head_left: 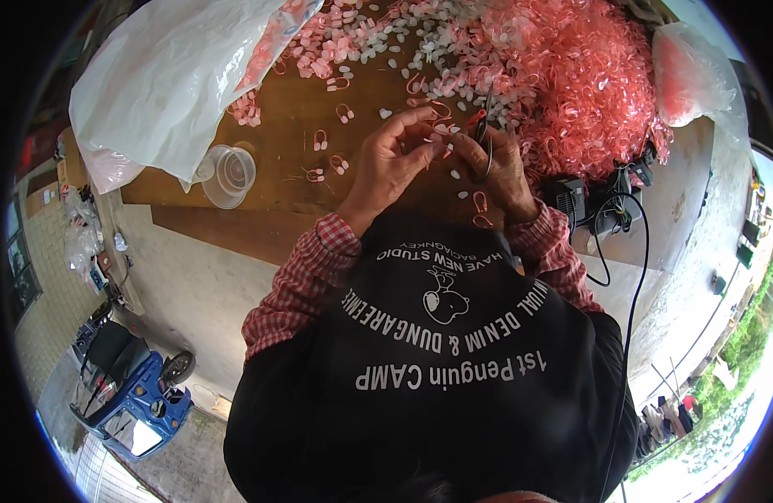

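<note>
My left hand (393, 163) is closed in a pinch on a small pink plastic loop (441, 109) with whitish pieces at its ends. Right beside it, my right hand (500, 168) has its thumb and finger closed at the same spot. A slim curved metal tool (488, 151) with a dark edge lies against the right fingers, and a red bit shows at its upper part; its exact kind is unclear. Around the hands lie several separate pink loops (320, 140) and white oval pieces (454, 174) on the brown wooden table (277, 180).
A large heap of pink plastic loops (579, 84) fills the far right. White plastic sheeting (168, 75) covers the far left, near a clear round tub (229, 176). Black power adapters and cables (609, 201) sit at the right. A blue vehicle (143, 402) stands at lower left.
</note>
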`<state>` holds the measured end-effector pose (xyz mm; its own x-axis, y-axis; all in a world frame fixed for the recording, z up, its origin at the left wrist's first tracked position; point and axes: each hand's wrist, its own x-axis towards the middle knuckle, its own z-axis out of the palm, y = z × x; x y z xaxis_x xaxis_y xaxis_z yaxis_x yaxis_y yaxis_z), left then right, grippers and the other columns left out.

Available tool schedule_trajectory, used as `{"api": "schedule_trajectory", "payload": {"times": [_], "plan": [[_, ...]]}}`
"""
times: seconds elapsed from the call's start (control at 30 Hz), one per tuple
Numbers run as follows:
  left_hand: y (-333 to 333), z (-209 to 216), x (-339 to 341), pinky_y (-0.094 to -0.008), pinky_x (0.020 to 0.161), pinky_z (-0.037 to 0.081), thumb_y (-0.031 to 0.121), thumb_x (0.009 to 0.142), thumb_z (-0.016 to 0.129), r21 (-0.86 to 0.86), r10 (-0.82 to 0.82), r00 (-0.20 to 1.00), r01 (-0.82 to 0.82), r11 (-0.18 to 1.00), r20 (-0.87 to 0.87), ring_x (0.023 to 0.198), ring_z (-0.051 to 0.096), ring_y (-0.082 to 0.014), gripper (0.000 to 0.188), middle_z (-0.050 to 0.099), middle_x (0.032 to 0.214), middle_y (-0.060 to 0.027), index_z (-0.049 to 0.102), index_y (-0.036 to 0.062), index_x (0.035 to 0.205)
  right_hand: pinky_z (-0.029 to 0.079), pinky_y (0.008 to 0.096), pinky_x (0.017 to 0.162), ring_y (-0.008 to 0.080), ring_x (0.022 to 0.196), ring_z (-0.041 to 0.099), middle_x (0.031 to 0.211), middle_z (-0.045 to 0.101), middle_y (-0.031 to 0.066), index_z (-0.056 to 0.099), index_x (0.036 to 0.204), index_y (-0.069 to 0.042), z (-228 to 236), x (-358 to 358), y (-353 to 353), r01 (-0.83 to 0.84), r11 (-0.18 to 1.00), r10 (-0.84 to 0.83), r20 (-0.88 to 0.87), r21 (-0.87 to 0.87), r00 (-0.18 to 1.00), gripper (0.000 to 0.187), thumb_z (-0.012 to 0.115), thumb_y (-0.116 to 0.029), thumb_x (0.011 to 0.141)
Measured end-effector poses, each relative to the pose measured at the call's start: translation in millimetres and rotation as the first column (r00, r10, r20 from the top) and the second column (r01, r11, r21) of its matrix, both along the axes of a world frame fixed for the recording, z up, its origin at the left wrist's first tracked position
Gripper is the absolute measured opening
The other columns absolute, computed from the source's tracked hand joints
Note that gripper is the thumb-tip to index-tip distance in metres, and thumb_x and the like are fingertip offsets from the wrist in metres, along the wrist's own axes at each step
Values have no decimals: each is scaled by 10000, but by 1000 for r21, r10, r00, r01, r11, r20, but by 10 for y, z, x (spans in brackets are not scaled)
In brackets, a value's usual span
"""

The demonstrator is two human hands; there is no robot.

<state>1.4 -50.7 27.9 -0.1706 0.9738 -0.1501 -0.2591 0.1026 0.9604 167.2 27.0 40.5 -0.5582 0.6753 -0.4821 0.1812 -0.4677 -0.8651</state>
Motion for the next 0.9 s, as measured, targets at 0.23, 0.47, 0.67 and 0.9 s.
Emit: {"api": "schedule_trajectory", "payload": {"times": [0.23,0.47,0.67,0.9], "plan": [[-51,-198,65,-309,771,561,74,900,645,-295,184,906,-70,953,380,867,658,-159,234,667,1015,-93,605,-7,1115,430,276,533,112,601,532,675,571,24,610,904,-5,-37,-2,-76,-127,869,62,148,479,987,274,729,-244,841],[1,-147,-14,-294,726,563,71,895,647,-248,245,900,-161,955,361,817,671,-168,205,669,970,-88,608,9,1087,472,392,603,298,662,590,771,588,127,578,911,-26,24,176,-116,-419,702,122,483,576,867,346,762,-274,755],[53,-48,-14,-242,667,543,20,880,637,-254,287,922,-222,941,259,740,660,-136,154,666,913,-92,607,-21,1025,462,410,596,321,675,608,758,589,139,561,874,-16,-22,220,-232,-401,622,41,484,672,874,277,684,-263,854],[73,-48,53,-216,619,514,31,874,647,-247,272,931,-211,946,245,711,660,-123,188,676,895,-75,612,3,1056,470,431,634,350,742,616,793,593,171,548,962,-10,-49,176,-229,-365,658,79,422,659,903,311,686,-267,854]]}}
